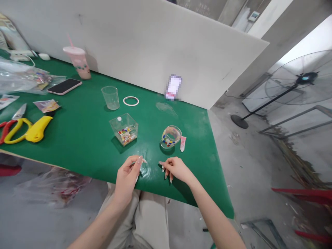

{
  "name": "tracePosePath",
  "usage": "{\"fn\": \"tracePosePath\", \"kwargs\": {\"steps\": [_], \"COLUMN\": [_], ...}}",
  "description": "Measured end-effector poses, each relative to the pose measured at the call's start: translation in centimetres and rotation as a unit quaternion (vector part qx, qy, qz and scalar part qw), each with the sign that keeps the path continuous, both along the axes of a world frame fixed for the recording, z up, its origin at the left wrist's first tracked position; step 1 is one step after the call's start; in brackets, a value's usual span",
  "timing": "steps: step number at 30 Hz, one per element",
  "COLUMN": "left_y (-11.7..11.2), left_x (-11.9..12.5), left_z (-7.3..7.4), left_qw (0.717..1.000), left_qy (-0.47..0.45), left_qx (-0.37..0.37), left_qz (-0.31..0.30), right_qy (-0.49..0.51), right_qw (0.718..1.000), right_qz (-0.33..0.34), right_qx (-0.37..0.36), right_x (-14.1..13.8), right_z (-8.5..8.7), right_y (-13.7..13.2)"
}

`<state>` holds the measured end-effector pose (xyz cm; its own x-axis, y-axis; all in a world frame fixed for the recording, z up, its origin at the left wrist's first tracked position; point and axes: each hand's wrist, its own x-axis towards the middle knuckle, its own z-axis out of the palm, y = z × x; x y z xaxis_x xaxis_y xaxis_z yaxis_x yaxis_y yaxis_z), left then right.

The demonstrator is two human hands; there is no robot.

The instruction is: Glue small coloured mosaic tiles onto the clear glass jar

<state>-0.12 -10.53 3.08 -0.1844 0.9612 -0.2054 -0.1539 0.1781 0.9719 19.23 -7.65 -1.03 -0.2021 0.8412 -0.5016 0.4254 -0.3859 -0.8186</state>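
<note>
My left hand (129,174) is closed in a pinch above the front edge of the green table, thumb pressed to forefinger. Whatever lies between those fingertips is too small to make out. Across from it, my right hand (177,169) has its thumb and forefinger together and the other fingers curled; any held piece cannot be seen. Just beyond the right hand stands a glass cup (171,137) with coloured mosaic tiles around its side. A small pink-and-white tube (183,144) lies beside the cup. Beyond my left hand is a transparent square box (125,129) holding small coloured pieces.
A transparent tumbler (110,98) and white ring (131,101) are farther back. Yellow-handled scissors (38,129), a phone (64,86), a pink cup with straw (78,62) and plastic bags (23,76) occupy the left. A white board (135,45) borders the table (85,145).
</note>
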Motion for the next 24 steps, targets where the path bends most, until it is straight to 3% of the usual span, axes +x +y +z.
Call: {"fn": "tracePosePath", "kwargs": {"steps": [5, 14, 20, 24], "left_y": [0.1, 0.2, 0.7, 1.4], "left_x": [-0.3, -0.1, -0.2, -0.6], "left_z": [0.0, 0.1, -0.5, -1.0], "left_qw": [1.000, 1.000, 0.999, 0.999], "left_qy": [0.005, 0.000, 0.005, 0.012], "left_qx": [-0.005, -0.015, -0.031, -0.045], "left_qz": [-0.003, -0.021, -0.033, -0.028], "right_qy": [-0.040, -0.079, -0.075, -0.099], "right_qw": [0.999, 0.995, 0.976, 0.899], "right_qz": [0.019, -0.004, -0.113, -0.271], "right_qx": [0.016, 0.061, 0.173, 0.330], "right_x": [0.1, 1.6, 1.4, 1.9], "right_z": [0.7, 1.2, 2.9, 3.7], "right_y": [0.4, -0.2, -0.9, -1.5]}}
